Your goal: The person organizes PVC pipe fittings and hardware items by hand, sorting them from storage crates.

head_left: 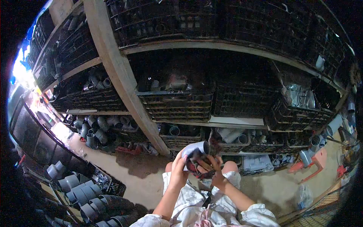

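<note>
My left hand [179, 166] grips a grey plastic pipe elbow fitting [195, 150], held up in front of my knees with its open end turned right. Just to its right, my right hand [212, 165] has its fingers curled around a dark reddish rag or brush [200, 169] pressed against the fitting's underside. Both hands meet at the middle of the view, above my pale patterned clothing [196, 206].
Wooden shelves [113, 64] carry black plastic crates [177, 104] of grey pipe fittings. More grey fittings [81, 195] are piled at the lower left and lie on the floor [96, 130] under the shelf. A red plastic stool [314, 162] lies at the right.
</note>
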The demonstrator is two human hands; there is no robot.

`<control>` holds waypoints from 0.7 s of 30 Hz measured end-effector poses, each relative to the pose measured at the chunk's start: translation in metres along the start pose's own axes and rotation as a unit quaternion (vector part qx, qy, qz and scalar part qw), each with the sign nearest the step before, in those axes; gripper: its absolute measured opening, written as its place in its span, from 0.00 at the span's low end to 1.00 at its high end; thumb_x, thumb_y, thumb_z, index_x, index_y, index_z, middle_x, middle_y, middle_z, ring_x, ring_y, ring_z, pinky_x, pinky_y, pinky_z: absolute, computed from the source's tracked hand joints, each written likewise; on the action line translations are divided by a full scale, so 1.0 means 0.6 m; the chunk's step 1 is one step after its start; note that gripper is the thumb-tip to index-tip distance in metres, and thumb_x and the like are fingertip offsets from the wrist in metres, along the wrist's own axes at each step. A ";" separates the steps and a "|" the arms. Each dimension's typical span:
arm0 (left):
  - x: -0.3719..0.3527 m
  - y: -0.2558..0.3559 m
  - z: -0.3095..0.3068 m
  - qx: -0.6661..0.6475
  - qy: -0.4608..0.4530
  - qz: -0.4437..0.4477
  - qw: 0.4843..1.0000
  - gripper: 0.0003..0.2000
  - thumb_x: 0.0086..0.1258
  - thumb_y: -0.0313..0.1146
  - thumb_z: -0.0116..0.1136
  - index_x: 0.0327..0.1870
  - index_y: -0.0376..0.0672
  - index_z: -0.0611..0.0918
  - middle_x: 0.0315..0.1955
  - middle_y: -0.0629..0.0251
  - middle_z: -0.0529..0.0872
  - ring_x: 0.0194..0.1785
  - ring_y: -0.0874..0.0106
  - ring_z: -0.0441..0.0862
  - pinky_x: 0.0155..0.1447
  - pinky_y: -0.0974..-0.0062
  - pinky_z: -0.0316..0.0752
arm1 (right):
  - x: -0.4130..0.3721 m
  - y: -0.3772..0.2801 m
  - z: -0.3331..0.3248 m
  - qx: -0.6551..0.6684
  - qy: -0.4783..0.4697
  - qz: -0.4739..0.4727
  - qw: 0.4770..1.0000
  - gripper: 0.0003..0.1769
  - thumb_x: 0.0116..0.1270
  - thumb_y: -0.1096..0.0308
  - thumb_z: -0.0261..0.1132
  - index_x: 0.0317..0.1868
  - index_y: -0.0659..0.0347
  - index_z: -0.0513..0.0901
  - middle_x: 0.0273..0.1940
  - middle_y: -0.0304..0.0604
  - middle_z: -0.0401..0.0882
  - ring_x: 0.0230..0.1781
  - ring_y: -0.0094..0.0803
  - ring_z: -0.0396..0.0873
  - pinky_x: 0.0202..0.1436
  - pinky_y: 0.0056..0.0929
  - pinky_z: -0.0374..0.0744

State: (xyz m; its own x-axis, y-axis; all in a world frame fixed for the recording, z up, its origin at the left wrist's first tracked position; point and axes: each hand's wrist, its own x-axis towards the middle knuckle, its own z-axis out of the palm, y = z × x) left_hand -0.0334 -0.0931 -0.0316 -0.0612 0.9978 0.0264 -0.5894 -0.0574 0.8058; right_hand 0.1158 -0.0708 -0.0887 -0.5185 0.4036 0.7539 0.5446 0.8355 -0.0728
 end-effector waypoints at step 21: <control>-0.009 0.015 0.003 0.038 -0.030 0.024 0.999 0.27 0.59 0.39 0.51 0.57 0.35 0.63 0.49 0.59 0.70 0.52 0.71 0.68 0.56 0.76 0.61 | -0.019 0.003 -0.026 0.290 0.023 0.167 0.942 0.34 0.41 0.71 0.68 0.53 0.57 0.67 0.56 0.49 0.60 0.58 0.44 0.57 0.57 0.37 0.63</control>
State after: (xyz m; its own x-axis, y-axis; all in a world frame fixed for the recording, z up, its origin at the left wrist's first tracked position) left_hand -0.0370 -0.0988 -0.0234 -0.0375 0.9942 0.1003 -0.5232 -0.1051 0.8457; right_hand 0.1329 -0.0795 -0.0873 -0.3458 0.6743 0.6525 0.2124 0.7336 -0.6455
